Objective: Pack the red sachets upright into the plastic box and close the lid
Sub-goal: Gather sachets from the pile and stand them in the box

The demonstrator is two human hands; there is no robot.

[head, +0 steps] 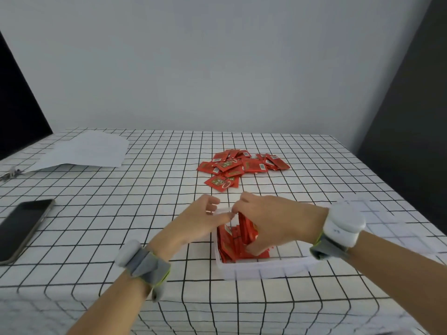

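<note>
At the far left edge of the white cloth with a black grid pattern [101, 213], a small bunch of metal keys [11, 173] lies partly cut off by the frame. Below it, near the left border, rests a dark slab-shaped smartphone [23, 229], screen up and angled. Beyond them, toward the back wall, a loose sheet of white paper [84, 149] lies flat on the cloth.

Moving toward the middle, the left hand [200, 220] reaches in from the lower left, a grey strap with a white sensor on its wrist (the strap edge is trimmed in yellow-green). Its fingers are loosely curled and its thumb touches the far left rim of the clear rectangular plastic box [266, 268]; it holds nothing that can be seen.

The box sits near the front edge of the table, and a row of red foil sachets [233, 245] stands upright in its left part. The right hand [271, 220], with a white sensor on its own wrist, is closed on a small bundle of those sachets, fingers over their tops and thumb low against their side, inside the box.

Farther back and slightly right, well apart from the box, a scattered pile of loose red sachets [242, 165] lies flat on the cloth.
</note>
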